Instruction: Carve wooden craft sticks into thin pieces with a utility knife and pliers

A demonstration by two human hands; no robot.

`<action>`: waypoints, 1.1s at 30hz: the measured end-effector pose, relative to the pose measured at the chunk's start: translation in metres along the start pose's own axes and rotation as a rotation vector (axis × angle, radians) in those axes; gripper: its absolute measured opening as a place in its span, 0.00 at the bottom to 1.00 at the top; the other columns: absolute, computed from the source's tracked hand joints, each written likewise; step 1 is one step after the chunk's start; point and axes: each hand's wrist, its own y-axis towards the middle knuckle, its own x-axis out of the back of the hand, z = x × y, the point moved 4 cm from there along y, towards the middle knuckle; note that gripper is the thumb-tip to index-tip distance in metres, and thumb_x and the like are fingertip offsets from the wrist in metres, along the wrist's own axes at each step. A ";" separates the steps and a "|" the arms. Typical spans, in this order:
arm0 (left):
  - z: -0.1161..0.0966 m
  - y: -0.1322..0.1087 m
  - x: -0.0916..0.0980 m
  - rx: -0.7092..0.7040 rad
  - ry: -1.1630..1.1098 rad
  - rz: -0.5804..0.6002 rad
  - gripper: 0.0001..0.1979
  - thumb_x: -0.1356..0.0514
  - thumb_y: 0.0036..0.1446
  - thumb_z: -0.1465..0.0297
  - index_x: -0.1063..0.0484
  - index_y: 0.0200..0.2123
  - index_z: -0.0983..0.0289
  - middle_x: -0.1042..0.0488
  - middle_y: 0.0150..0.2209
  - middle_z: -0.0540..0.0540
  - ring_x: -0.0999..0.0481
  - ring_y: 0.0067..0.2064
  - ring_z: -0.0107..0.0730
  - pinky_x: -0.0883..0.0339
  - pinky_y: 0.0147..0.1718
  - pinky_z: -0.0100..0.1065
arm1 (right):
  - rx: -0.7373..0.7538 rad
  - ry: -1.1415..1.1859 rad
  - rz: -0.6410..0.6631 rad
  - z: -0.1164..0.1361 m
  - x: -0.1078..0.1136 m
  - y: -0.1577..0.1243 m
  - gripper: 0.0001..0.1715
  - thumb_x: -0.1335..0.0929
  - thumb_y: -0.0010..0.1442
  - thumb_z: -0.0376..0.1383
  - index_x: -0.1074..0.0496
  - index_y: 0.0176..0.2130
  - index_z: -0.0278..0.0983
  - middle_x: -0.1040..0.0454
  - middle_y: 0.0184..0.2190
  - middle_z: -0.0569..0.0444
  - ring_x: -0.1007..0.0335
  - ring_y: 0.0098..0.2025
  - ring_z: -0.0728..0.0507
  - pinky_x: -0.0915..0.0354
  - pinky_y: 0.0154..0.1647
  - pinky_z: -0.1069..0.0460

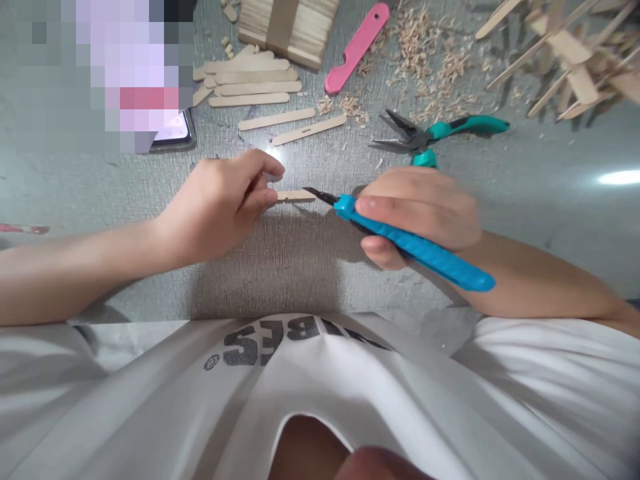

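My left hand pinches a short piece of wooden craft stick between thumb and fingers, holding it flat just above the grey table. My right hand is wrapped round blue-handled cutters. The cutters' dark jaws touch the free right end of the stick. Both hands are close together at the middle of the table, in front of my white shirt.
Loose craft sticks and a banded bundle lie at the back. A pink knife, teal needle-nose pliers, wood shavings, a stick structure at far right and a phone at left surround the hands.
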 end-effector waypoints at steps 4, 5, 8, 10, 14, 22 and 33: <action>0.000 0.003 0.001 0.060 -0.049 0.035 0.10 0.43 0.69 0.67 0.23 0.35 0.58 0.22 0.27 0.48 0.29 0.28 0.30 0.38 0.33 0.35 | -0.009 -0.007 0.013 0.009 -0.004 0.011 0.27 0.35 0.77 0.58 0.22 0.58 0.45 0.18 0.42 0.50 0.20 0.41 0.43 0.27 0.40 0.48; 0.000 0.004 0.002 0.067 -0.018 0.042 0.11 0.42 0.69 0.66 0.23 0.34 0.58 0.22 0.27 0.49 0.29 0.28 0.30 0.38 0.33 0.35 | -0.005 -0.011 0.018 0.010 -0.004 0.012 0.25 0.35 0.77 0.57 0.22 0.59 0.45 0.17 0.42 0.51 0.20 0.41 0.43 0.27 0.40 0.48; -0.001 0.007 0.004 0.083 0.039 0.073 0.11 0.41 0.68 0.66 0.21 0.35 0.60 0.21 0.29 0.50 0.30 0.29 0.31 0.38 0.36 0.37 | 0.055 -0.015 -0.003 0.010 -0.003 0.008 0.19 0.33 0.78 0.50 0.23 0.60 0.46 0.17 0.41 0.54 0.20 0.38 0.46 0.28 0.40 0.50; -0.001 0.008 0.005 0.094 0.058 0.102 0.11 0.41 0.68 0.66 0.21 0.35 0.61 0.21 0.29 0.50 0.30 0.30 0.30 0.38 0.37 0.37 | 0.119 -0.012 -0.053 0.008 -0.002 0.004 0.18 0.31 0.77 0.46 0.25 0.62 0.46 0.16 0.40 0.56 0.20 0.38 0.47 0.30 0.39 0.51; 0.000 0.009 0.005 0.083 0.052 0.128 0.11 0.43 0.67 0.65 0.24 0.33 0.60 0.22 0.29 0.50 0.32 0.30 0.30 0.40 0.36 0.35 | 0.169 -0.049 -0.070 0.005 -0.003 -0.002 0.19 0.29 0.76 0.46 0.25 0.63 0.46 0.16 0.40 0.57 0.20 0.37 0.48 0.31 0.38 0.52; -0.001 0.009 0.005 0.068 0.042 0.139 0.12 0.45 0.68 0.65 0.25 0.34 0.60 0.23 0.29 0.49 0.33 0.29 0.27 0.41 0.35 0.35 | 0.184 -0.043 -0.103 0.009 0.002 0.003 0.16 0.28 0.76 0.44 0.23 0.59 0.43 0.17 0.40 0.56 0.19 0.38 0.48 0.30 0.38 0.52; -0.002 0.006 0.004 -0.009 0.099 0.091 0.11 0.45 0.67 0.64 0.30 0.32 0.59 0.32 0.22 0.48 0.39 0.24 0.28 0.45 0.29 0.35 | 0.103 -0.065 -0.064 0.004 -0.005 0.000 0.19 0.32 0.77 0.45 0.24 0.62 0.44 0.16 0.40 0.55 0.19 0.37 0.46 0.26 0.40 0.50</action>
